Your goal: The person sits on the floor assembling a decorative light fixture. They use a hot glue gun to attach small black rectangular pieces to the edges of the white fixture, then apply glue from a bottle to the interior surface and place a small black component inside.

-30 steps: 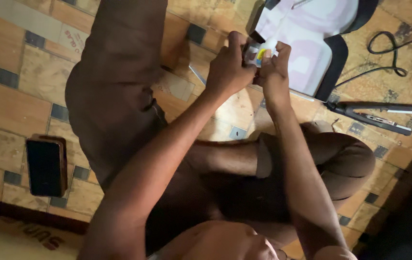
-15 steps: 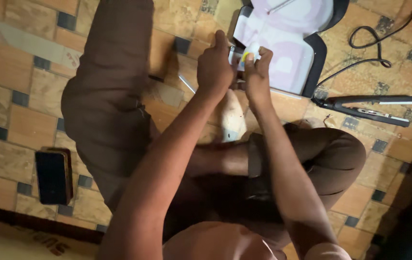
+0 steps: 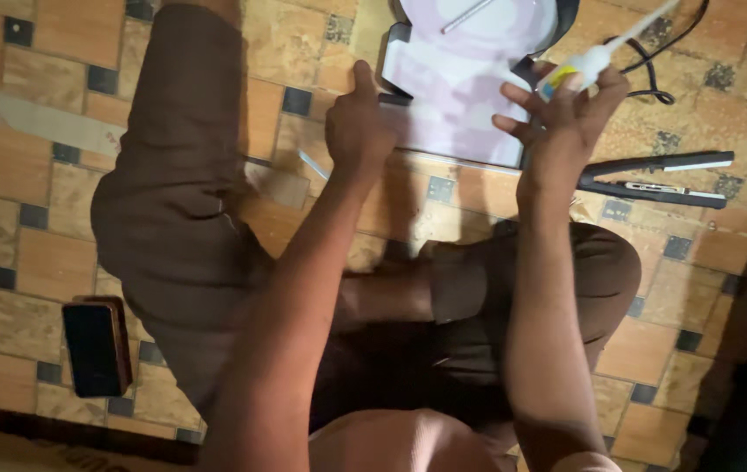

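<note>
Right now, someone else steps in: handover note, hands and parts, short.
Left hand: closed, thumb up, resting at the left edge of the pale lilac panel on the tiled floor; whether it grips anything cannot be told.
Right hand: raised above the panel's right edge, fingers spread, holding a small white glue tube, nozzle pointing up and away.
A thin metal rod lies on the panel.
Hair straightener on the floor to the right, its black cord behind.
Dark phone on the floor, far left.
Whether glue has been applied does not show.
</note>
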